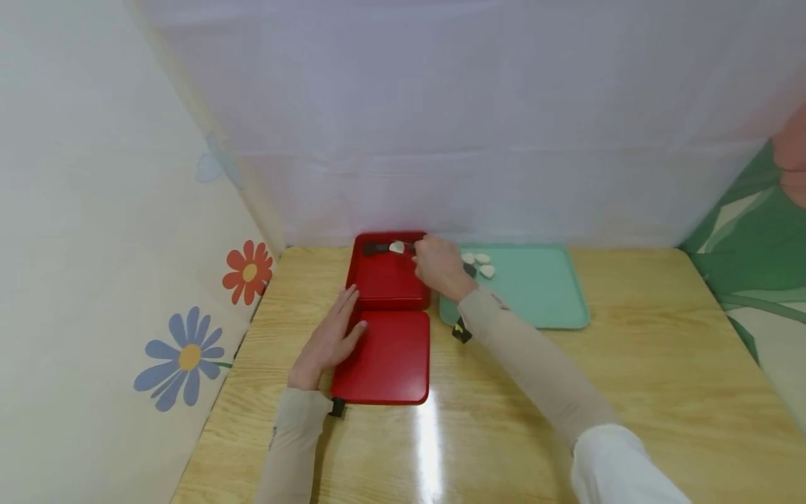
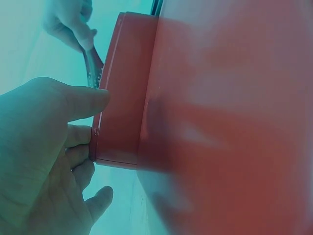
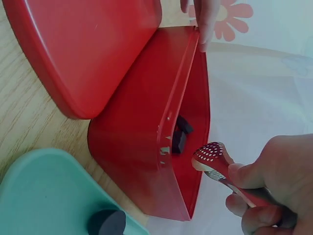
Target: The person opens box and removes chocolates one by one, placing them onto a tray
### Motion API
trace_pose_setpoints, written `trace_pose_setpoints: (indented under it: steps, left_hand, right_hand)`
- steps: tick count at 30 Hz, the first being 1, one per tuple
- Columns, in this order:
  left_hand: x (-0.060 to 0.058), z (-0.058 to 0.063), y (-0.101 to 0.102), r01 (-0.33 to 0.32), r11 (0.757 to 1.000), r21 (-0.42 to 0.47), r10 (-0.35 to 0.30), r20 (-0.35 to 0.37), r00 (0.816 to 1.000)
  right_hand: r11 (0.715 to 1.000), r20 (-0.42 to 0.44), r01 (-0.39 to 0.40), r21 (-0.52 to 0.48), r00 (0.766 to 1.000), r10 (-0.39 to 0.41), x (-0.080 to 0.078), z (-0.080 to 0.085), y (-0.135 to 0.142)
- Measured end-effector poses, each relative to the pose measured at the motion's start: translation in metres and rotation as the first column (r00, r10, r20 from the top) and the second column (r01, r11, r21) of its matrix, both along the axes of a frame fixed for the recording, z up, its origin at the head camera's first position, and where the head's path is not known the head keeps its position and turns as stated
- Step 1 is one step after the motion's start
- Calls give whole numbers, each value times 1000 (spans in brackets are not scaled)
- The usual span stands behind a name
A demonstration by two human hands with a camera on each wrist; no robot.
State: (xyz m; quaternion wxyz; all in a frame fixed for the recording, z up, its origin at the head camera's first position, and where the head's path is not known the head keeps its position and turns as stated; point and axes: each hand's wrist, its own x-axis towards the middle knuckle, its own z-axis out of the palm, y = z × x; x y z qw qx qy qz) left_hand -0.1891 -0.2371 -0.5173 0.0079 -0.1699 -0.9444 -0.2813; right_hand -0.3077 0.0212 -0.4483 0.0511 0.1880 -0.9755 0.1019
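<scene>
My right hand [image 1: 441, 267] grips metal tongs [image 3: 226, 166] with a perforated head, over the far right part of an open red tin [image 3: 134, 115]. Between the tongs' tips sits a pale, whitish piece [image 1: 396, 247]. Dark blocks [image 3: 180, 139] lie inside the tin. At the tin's near left corner, my left hand [image 1: 327, 341] rests with straight fingers, its thumb [image 2: 93, 102] touching the rim in the left wrist view. In front of the tin lies a flat red lid [image 1: 383, 358], partly beside my left thumb.
A mint-green tray [image 1: 535, 294] lies to the right of the tin, under my right forearm. Several white pieces [image 1: 482, 259] and a dark piece [image 3: 107, 222] are on it. White cloth [image 1: 441, 140] hangs behind the wooden table [image 1: 630, 336], and a flower-printed wall [image 1: 189, 357] stands at left.
</scene>
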Motion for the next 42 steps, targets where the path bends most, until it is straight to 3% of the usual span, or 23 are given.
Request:
trace_pose_setpoints:
  steps: [11, 23, 29, 42]
  left_hand:
    - [-1, 1, 0, 1, 1000, -16, -1, 11, 1000]
    - [-3, 1, -3, 1, 1000, -19, -1, 14, 1000]
    - [-2, 0, -1, 5, 1000, -14, -5, 18, 1000]
    - [-2, 2, 1, 9, 1000, -12, -8, 14, 1000]
  right_hand:
    - [998, 5, -26, -60, 1000, 26, 12, 14, 21]
    - [988, -67, -38, -148, 997, 29, 29, 23, 47]
    - [991, -63, -36, -127, 998, 28, 39, 24, 61]
    - [978, -82, -38, -205, 996, 21, 59, 22, 95]
